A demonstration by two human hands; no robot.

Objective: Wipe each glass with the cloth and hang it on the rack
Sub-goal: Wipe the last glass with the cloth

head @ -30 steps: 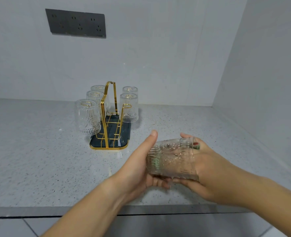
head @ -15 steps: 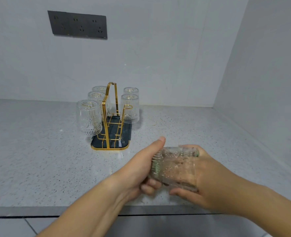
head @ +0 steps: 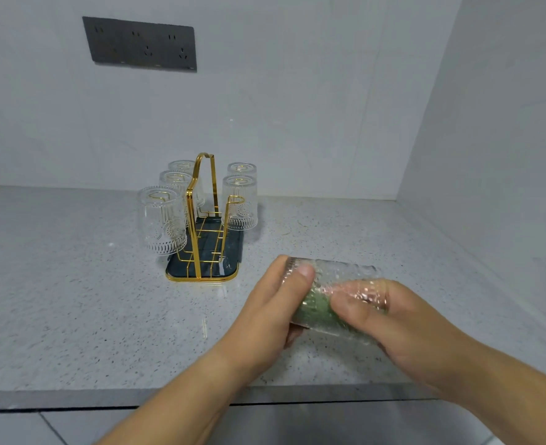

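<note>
Two hands are holding one glass (head: pixel 339 277) on its side above the near right of the table (head: pixel 56 300).
Head view: the left hand (head: pixel 275 303) is curling its grip round the glass's left end, thumb lying on top. The right hand (head: pixel 403 326) is pinching the glass's right end, thumb pressing on the outside and fingers showing through the wall from inside. A green cloth (head: pixel 313 308) is showing through the glass between the two thumbs; how far it is reaching inside I cannot tell. Farther off and to the left, the gold wire rack (head: pixel 201 220) is standing on its dark tray, with five hung glasses (head: pixel 161 220) sitting upside down on its pegs, three on the left and two on the right. A grey socket panel (head: pixel 140 44) is sitting on the far wall.
</note>
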